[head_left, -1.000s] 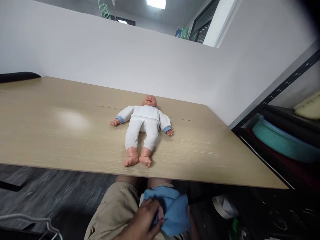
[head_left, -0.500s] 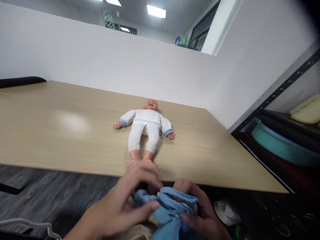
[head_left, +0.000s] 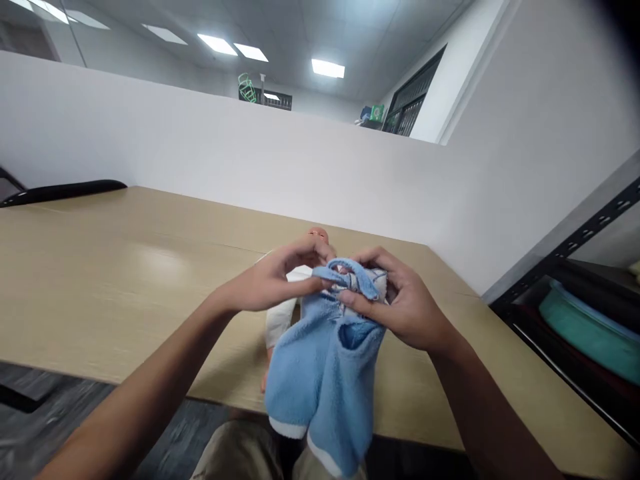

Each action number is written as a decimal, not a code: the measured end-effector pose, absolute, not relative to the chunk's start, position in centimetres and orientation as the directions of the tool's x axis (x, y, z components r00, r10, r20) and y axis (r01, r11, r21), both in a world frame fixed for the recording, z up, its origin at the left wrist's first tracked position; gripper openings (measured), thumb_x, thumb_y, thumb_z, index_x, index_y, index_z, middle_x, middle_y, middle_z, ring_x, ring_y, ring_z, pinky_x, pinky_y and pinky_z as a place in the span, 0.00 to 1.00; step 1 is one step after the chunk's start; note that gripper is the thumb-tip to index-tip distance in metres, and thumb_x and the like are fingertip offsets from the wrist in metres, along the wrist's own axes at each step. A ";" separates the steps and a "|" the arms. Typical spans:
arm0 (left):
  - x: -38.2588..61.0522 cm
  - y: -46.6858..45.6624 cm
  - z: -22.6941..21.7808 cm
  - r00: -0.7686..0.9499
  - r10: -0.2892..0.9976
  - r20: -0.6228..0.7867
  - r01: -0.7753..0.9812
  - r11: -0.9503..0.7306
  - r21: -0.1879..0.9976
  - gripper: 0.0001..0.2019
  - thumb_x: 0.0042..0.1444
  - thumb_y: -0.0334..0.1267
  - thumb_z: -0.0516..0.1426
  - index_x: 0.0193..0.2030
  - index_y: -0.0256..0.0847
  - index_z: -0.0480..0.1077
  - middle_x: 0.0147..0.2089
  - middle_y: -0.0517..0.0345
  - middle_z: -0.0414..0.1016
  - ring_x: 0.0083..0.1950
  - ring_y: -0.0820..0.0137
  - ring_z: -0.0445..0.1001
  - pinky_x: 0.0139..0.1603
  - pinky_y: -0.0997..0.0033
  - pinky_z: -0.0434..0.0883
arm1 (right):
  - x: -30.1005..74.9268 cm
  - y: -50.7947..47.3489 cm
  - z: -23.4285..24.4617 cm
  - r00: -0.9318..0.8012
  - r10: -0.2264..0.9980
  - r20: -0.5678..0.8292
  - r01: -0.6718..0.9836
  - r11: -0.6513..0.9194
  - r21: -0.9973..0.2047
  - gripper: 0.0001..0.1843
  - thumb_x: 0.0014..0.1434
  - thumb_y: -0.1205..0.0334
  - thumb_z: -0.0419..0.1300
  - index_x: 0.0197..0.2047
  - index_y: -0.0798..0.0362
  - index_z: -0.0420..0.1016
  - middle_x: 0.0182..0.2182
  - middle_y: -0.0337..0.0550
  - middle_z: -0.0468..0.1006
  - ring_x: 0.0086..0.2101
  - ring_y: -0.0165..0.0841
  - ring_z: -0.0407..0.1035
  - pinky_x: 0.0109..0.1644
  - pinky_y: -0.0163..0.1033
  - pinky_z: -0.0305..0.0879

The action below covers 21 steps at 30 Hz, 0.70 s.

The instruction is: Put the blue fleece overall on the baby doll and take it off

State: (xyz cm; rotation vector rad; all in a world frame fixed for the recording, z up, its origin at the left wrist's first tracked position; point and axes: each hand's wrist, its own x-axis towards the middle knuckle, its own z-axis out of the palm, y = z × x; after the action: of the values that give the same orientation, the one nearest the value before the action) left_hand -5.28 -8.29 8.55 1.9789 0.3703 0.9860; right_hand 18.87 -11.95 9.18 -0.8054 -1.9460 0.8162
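Note:
I hold a small light-blue fleece garment [head_left: 320,373] with white cuffs up in front of me, above the near edge of the wooden table [head_left: 125,293]. My left hand [head_left: 280,277] pinches its top edge from the left. My right hand [head_left: 400,300] grips the same top edge from the right. The garment hangs down with two leg-like ends. Behind it lies a baby doll [head_left: 285,313] in white clothes, on its back on the table, mostly hidden; only its head top and one white leg show.
A white partition wall runs along the table's far side. A black metal shelf rack [head_left: 575,247] stands at the right with a teal tub [head_left: 590,330] on it. A black chair back [head_left: 65,190] shows at far left. My knees in beige shorts sit under the table edge.
Both hands rose from my lap to chest height with the blue garment, which now hangs unfolded in front of the doll. The camera tilted up.

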 end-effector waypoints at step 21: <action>-1.8 4.9 11.1 0.326 0.785 0.527 -0.347 -0.419 0.839 0.13 0.63 0.37 0.54 0.26 0.41 0.62 0.27 0.62 0.54 0.29 0.71 0.58 0.36 0.70 0.66 | 18.9 0.6 9.3 -0.295 0.804 0.516 0.346 0.593 -0.727 0.20 0.69 0.40 0.63 0.53 0.47 0.79 0.40 0.39 0.81 0.41 0.35 0.75 0.47 0.40 0.71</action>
State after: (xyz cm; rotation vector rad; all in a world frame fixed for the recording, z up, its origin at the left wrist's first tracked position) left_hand -1.76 4.89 11.13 1.5275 0.4153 1.3343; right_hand 18.86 0.61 9.31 -0.9252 -1.8838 0.6142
